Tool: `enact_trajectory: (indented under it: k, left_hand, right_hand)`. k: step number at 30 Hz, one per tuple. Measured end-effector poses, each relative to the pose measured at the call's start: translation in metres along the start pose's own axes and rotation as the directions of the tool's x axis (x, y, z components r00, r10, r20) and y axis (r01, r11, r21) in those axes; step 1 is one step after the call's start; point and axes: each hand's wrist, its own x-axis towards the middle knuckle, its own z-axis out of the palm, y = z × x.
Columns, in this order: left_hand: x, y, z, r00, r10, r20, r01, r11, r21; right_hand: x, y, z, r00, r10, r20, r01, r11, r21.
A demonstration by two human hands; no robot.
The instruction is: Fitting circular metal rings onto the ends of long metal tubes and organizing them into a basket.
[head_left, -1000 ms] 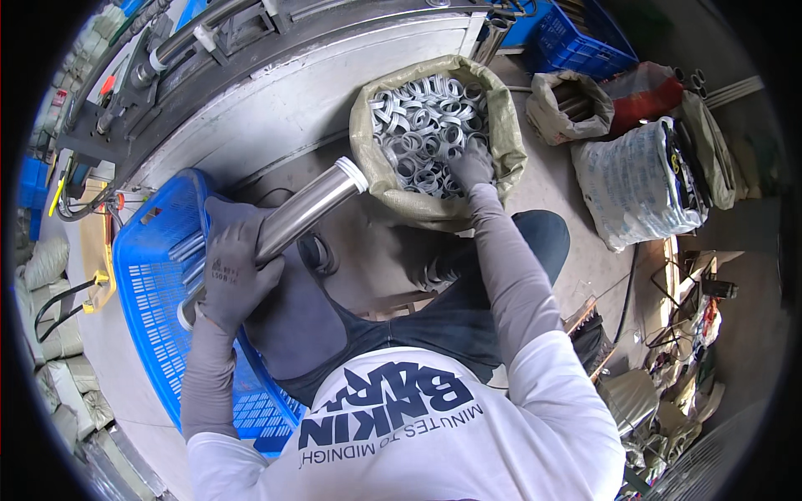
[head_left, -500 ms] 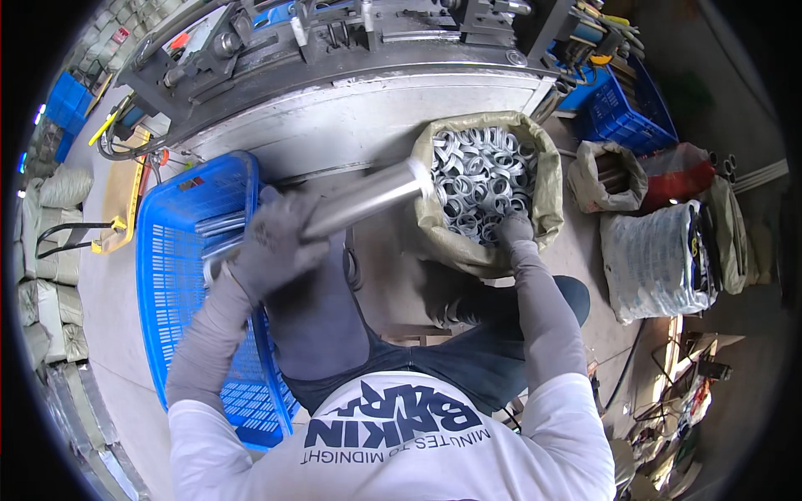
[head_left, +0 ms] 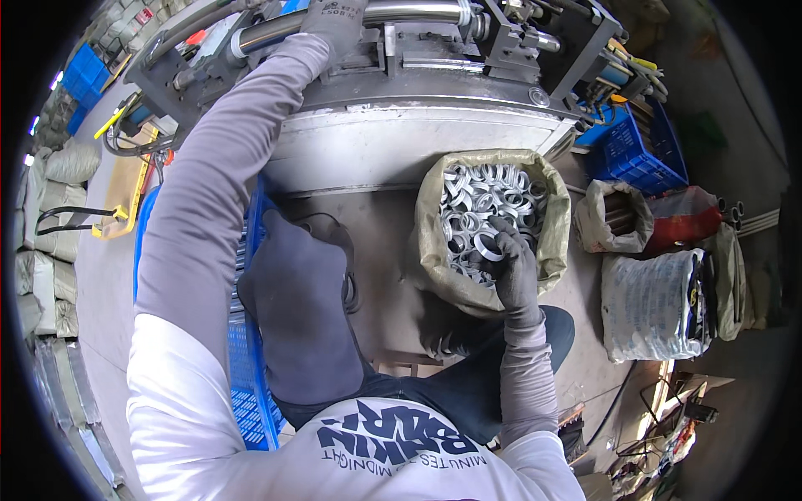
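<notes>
**What the view hides**

At the top centre the gloved left hand (head_left: 338,18) is cut by the frame's edge, so its grip on the shiny steel tube (head_left: 401,12) cannot be told. The blue plastic crate (head_left: 246,367) at lower left lies mostly under the grey sleeve and knee. Right of centre, the gloved right hand (head_left: 511,263) covers part of the silver metal rings (head_left: 484,200); whether its fingers close on one is unclear. Clutter at lower right is too small to identify
</notes>
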Motion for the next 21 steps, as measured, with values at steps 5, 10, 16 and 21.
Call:
enact_trajectory:
  k: [5, 10, 16, 21]
  left_hand:
    - [0.023, -0.036, 0.064, 0.971, 0.001, 0.238, -0.008, 1.000, 0.025]
    - [-0.027, -0.019, 0.030, 0.959, 0.253, -0.128, -0.249, 0.968, 0.041]
    - [-0.254, -0.092, -0.033, 0.907, 0.228, -0.354, -0.351, 0.873, -0.339]
    - [-0.568, -0.215, 0.078, 0.844, -0.329, 0.424, 0.431, 0.887, -0.169]
  right_hand:
    - [0.002, -0.004, 0.005, 0.999, 0.012, -0.043, -0.014, 0.999, -0.029]
    - [0.020, 0.052, -0.033, 0.998, -0.035, -0.060, 0.012, 0.940, -0.342]
    - [0.007, 0.034, -0.005, 0.952, -0.224, 0.206, 0.300, 0.576, -0.760]
    - [0.015, 0.052, 0.002, 0.939, -0.161, 0.303, 0.335, 0.241, -0.911]
